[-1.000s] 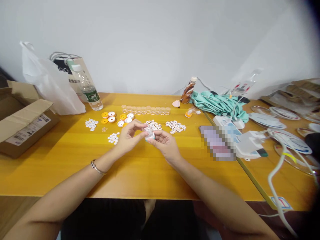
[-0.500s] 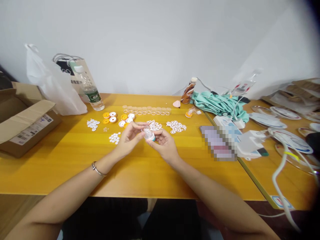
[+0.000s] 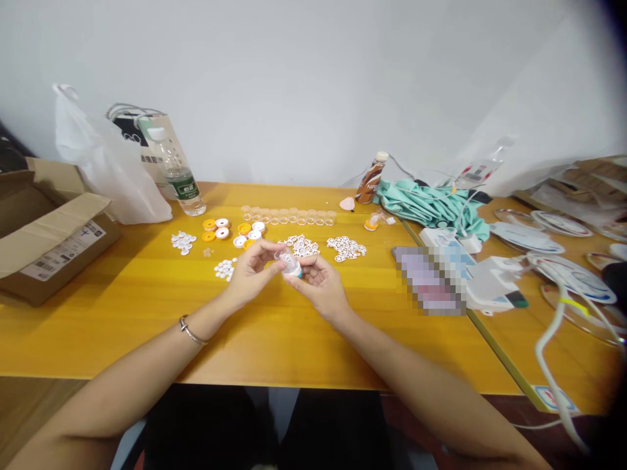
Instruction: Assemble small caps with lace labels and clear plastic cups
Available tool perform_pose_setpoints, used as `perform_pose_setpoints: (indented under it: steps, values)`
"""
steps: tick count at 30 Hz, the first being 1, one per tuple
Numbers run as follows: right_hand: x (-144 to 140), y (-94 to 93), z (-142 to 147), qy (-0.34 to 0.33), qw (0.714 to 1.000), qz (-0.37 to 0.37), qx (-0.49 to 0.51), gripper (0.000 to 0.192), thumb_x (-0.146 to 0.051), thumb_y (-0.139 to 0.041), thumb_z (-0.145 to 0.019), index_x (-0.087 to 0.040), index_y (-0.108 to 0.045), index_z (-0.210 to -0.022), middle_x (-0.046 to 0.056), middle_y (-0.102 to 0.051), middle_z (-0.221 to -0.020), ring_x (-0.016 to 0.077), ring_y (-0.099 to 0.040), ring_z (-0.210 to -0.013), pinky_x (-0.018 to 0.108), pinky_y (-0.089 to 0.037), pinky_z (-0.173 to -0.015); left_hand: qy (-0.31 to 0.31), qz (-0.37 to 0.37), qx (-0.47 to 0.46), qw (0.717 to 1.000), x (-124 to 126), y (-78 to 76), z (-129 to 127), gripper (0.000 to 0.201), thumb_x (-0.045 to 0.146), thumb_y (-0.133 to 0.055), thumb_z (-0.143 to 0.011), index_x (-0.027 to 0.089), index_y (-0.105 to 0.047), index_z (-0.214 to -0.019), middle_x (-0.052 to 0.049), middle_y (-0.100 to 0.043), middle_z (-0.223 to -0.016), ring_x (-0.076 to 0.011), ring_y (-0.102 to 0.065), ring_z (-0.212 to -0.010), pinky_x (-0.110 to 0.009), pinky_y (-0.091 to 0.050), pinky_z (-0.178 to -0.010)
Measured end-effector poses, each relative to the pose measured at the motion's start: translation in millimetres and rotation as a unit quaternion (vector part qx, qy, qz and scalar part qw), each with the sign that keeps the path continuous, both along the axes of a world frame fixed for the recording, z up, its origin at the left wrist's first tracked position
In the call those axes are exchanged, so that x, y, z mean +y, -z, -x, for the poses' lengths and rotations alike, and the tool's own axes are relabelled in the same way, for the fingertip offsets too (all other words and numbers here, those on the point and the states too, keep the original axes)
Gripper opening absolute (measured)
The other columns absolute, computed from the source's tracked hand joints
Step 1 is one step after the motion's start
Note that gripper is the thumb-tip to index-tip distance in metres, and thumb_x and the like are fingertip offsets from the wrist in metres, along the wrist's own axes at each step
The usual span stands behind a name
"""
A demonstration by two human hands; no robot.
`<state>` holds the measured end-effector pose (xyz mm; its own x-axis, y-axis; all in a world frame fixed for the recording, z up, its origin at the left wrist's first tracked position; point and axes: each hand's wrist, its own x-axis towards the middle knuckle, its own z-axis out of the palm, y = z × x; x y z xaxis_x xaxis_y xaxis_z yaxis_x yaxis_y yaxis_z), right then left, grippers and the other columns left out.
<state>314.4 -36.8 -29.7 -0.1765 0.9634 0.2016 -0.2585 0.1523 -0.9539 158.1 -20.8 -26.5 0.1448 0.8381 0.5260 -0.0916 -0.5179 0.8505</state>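
Note:
Between my two hands is a small clear plastic cup (image 3: 289, 261) with a teal and white ring at its lower right end, tilted over the table. My left hand (image 3: 255, 266) pinches its clear end, and my right hand (image 3: 317, 279) grips the ringed end. Behind them lie two heaps of white perforated discs (image 3: 345, 247). Orange and white round caps (image 3: 222, 232) and small white round pieces (image 3: 225, 268) sit left of my left hand. Farther back runs a double row of clear cups (image 3: 289, 217).
A cardboard box (image 3: 63, 254), a white plastic bag (image 3: 105, 170) and a water bottle (image 3: 183, 186) stand at the left. Toward the right are a brown drink bottle (image 3: 371, 179), teal cloth (image 3: 431, 203), a pixelated phone-like object (image 3: 426, 281) and a white cable (image 3: 543, 346).
The clear cup has tipped further toward the left in my fingers. Both hands keep their grip and have hardly moved.

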Motion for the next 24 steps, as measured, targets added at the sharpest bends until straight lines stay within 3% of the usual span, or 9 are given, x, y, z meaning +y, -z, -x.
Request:
perform_pose_setpoints:
  steps: [5,11,19,24]
  values:
    - [-3.0,-0.5,0.2,-0.001,1.0,0.007,-0.007,0.035,-0.032,-0.078,-0.058,-0.023,-0.053,-0.08,-0.001,-0.064,-0.079,0.0139,-0.062,-0.071,0.032,-0.051,-0.074,-0.006,-0.015,-0.022,1.0,1.3,1.5,-2.7,0.024,0.025,-0.074,-0.071,0.019,-0.055,-0.084,0.0,-0.058,-0.082,-0.0117,-0.058,-0.076,-0.025,-0.047,-0.074]
    - [-1.8,5.4,0.0,0.03,0.998,-0.042,-0.04,0.03,-0.027,-0.076,-0.061,-0.022,-0.054,-0.08,-0.001,-0.061,-0.079,0.0135,-0.06,-0.073,0.03,-0.05,-0.072,-0.018,0.015,-0.022,0.999,-1.9,2.3,-7.0,0.027,0.022,-0.075,-0.07,0.018,-0.051,-0.081,0.001,-0.058,-0.08,-0.0118,-0.059,-0.077,-0.027,-0.047,-0.077]
    - [-3.1,-1.1,-1.2,-0.027,1.0,-0.008,0.004,0.034,-0.032,-0.078,-0.059,-0.023,-0.051,-0.077,-0.002,-0.062,-0.08,0.0128,-0.061,-0.07,0.03,-0.051,-0.07,0.058,0.022,-0.015,0.998,-12.4,-3.2,-2.6,0.02,0.029,-0.059,-0.085,0.019,-0.053,-0.102,-0.009,-0.064,-0.105,-0.0182,-0.061,-0.1,-0.033,-0.049,-0.086]
    - [-2.3,-1.9,-1.8,-0.052,0.998,0.016,0.029,0.035,-0.033,-0.079,-0.057,-0.023,-0.052,-0.077,-0.003,-0.063,-0.079,0.0118,-0.06,-0.068,0.028,-0.05,-0.069,0.071,0.008,-0.005,0.997,-10.4,-5.3,1.6,0.019,0.026,-0.059,-0.085,0.02,-0.053,-0.102,-0.008,-0.066,-0.102,-0.0182,-0.063,-0.097,-0.032,-0.051,-0.084]
